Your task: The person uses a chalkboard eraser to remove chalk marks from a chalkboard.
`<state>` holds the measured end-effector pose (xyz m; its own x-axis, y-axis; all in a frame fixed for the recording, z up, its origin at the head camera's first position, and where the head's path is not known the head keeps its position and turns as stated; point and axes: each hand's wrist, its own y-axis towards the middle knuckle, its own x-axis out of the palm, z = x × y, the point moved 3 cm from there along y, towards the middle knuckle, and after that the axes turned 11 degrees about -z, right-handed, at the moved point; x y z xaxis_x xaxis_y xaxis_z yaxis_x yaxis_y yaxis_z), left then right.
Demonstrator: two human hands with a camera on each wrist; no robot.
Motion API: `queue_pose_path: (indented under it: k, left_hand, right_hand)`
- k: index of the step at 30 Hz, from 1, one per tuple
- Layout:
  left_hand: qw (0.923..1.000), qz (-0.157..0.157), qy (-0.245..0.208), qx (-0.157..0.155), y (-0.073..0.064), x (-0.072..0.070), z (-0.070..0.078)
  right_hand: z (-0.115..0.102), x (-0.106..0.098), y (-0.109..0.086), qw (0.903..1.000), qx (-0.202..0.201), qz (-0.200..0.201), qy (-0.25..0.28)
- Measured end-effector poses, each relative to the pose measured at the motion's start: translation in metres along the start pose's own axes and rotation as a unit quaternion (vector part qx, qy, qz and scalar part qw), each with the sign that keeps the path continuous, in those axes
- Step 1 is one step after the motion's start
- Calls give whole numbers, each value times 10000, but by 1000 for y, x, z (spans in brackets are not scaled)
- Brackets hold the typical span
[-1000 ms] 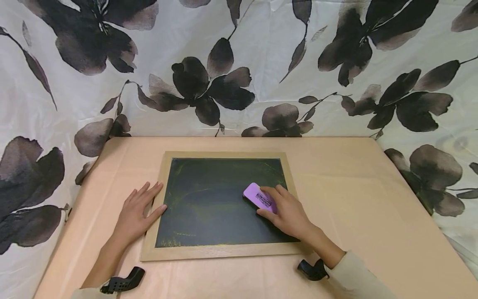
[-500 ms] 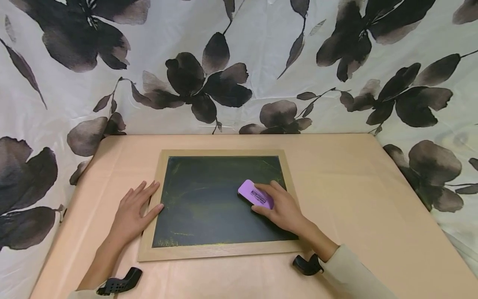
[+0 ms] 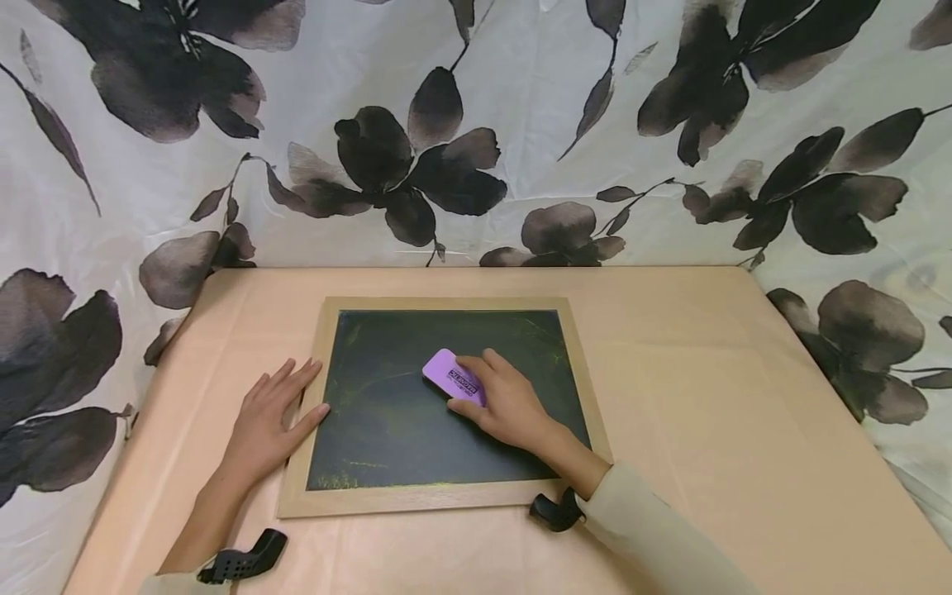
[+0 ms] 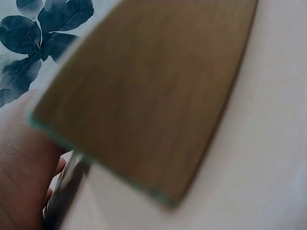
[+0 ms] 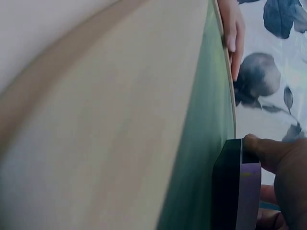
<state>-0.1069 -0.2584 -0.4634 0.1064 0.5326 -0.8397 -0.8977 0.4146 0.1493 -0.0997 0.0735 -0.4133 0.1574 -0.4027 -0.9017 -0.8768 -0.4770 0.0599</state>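
Note:
A framed chalkboard (image 3: 387, 446) lies flat in the head view, with faint yellow chalk smears near its lower left corner and edges. My right hand (image 3: 509, 405) grips a purple chalkboard eraser (image 3: 446, 369) by its sides, thumb nearer me, and holds it against the dark surface around the middle. In the right wrist view the eraser (image 5: 248, 191) shows a dark underside layer below its purple top. My left hand (image 3: 268, 421) rests at the left side of the wooden frame (image 3: 299, 471), fingers spread and fairly straight, thumb on the frame. The left wrist view shows the frame's blurred edge (image 4: 148, 96) close up.
The table (image 3: 684, 372) has a pale peach cover and extends past the chalkboard on both sides. A white cloth (image 3: 550, 124) with dark flowers hangs behind it. Black wrist devices (image 3: 245, 558) sit on both forearms.
My right hand has slid the eraser leftward across the chalkboard, from the right part to around the middle. My left hand stays at the frame's left side.

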Motion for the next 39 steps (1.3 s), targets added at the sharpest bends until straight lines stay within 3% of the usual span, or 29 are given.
queue_pose_path:
  k: [11,20,31,39]
  left_hand:
    - [10000,75,49,-43,5,1,1]
    - [9998,119,130,-14,4,0,-1]
    - [9998,136,97,78,6,6,-3]
    - [9999,97,97,18,5,5,-3]
  right_hand:
    - [-35,14,41,9976,-414,-524,-194]
    - [-72,28,64,9875,-1012,-1072,-564]
    - [-88,37,52,9723,-1689,-1563,-416]
    - [-97,39,41,9606,-2004,-1789,-722]
